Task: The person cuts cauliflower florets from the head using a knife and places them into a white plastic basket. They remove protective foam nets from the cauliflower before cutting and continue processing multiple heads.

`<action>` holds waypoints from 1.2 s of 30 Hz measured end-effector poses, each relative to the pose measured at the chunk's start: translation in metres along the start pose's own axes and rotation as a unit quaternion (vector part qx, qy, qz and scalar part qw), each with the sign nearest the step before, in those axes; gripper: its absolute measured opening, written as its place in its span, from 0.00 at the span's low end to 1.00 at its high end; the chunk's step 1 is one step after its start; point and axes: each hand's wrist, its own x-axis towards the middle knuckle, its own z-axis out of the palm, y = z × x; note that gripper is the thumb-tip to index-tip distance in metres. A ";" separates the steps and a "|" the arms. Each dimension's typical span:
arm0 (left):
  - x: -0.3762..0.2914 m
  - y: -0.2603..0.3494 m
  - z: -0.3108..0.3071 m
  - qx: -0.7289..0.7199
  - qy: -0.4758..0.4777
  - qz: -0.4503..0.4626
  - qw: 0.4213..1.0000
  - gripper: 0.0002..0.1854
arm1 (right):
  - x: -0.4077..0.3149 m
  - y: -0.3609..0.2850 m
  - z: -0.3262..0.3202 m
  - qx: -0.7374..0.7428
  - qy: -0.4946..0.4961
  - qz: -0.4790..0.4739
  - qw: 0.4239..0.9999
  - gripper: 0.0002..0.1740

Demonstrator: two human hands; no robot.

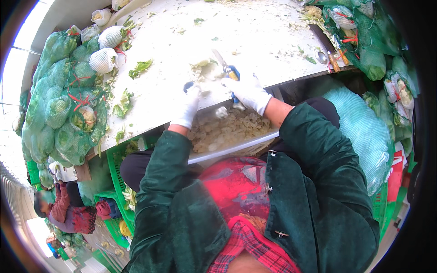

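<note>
My right hand (247,89), in a white and blue work glove, holds a knife (221,59) with a yellow and blue handle, its blade pointing away over the white table. My left hand (189,102), gloved alike, is at the table's near edge with its fingers bent; whether it grips anything is not clear. Pale cauliflower pieces (206,71) lie on the table just beyond both hands. Below the hands a bin (235,146) with a pale rim holds many cut cauliflower florets (228,128). One white piece (221,112) shows blurred above them.
Green mesh bags of cauliflower (56,105) are heaped at left, more (372,51) at right. Leaves (140,69) litter the white table (164,44). A metal ladle or cup (321,57) and wooden-handled tools (334,62) lie at its right edge. Another person (66,213) sits at lower left beside green crates (117,184).
</note>
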 end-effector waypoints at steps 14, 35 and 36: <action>0.100 -0.071 0.020 -0.088 -0.091 -0.041 0.991 0.37 | 0.068 0.030 0.024 0.073 -0.068 0.074 0.992 0.18; 0.018 -0.030 0.022 -0.116 -0.078 -0.001 0.990 0.35 | 0.035 0.026 0.046 0.015 -0.021 0.007 1.000 0.29; 0.014 -0.027 0.021 -0.128 -0.076 0.024 0.989 0.34 | 0.036 0.027 0.046 0.069 -0.030 0.002 0.997 0.28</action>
